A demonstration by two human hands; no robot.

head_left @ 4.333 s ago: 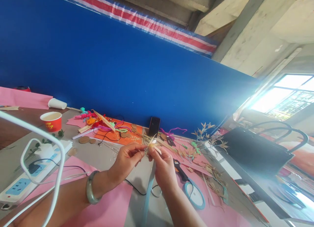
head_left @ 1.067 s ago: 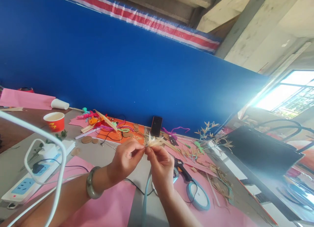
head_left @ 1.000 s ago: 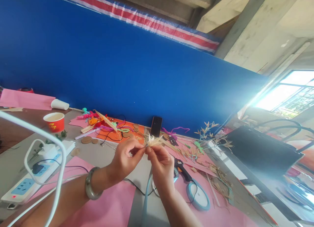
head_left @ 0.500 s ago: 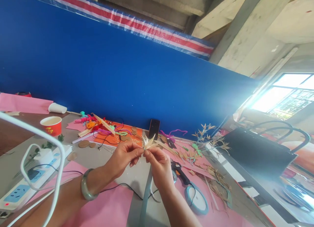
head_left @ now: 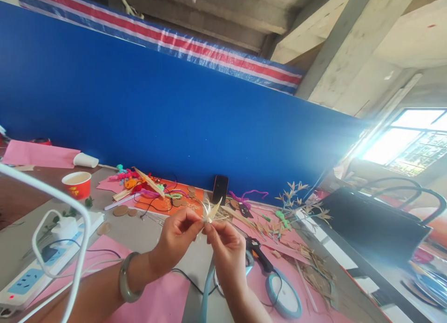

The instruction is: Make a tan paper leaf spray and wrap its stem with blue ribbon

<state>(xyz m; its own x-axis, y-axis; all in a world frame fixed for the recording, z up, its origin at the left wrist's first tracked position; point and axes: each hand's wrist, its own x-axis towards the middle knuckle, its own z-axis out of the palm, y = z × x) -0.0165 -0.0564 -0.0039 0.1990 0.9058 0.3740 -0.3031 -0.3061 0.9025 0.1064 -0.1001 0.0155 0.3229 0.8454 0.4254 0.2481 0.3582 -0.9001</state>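
Note:
A small pale straw-coloured flower (head_left: 211, 210) with pointed petals stands upright between my fingertips. My left hand (head_left: 176, 237), with a jade bangle (head_left: 128, 277) at its wrist, pinches the flower's base from the left. From the right, my right hand (head_left: 226, 248) pinches the same base between thumb and forefinger. The fingertips of both hands nearly touch. Below them hangs a light blue-green strip (head_left: 207, 290), whose upper end is hidden behind my right hand.
A power strip (head_left: 52, 262) with white cables lies left, near a red paper cup (head_left: 77, 185). A phone (head_left: 220, 189) leans on the blue panel (head_left: 174, 118). Right are a glue gun (head_left: 260, 255), a tape roll (head_left: 283, 295), dried leaves and a black bag (head_left: 373, 220).
The view has shifted slightly, so the table appears a little lower. Both hands still pinch the flower, which looks turned a little, its petals more upright.

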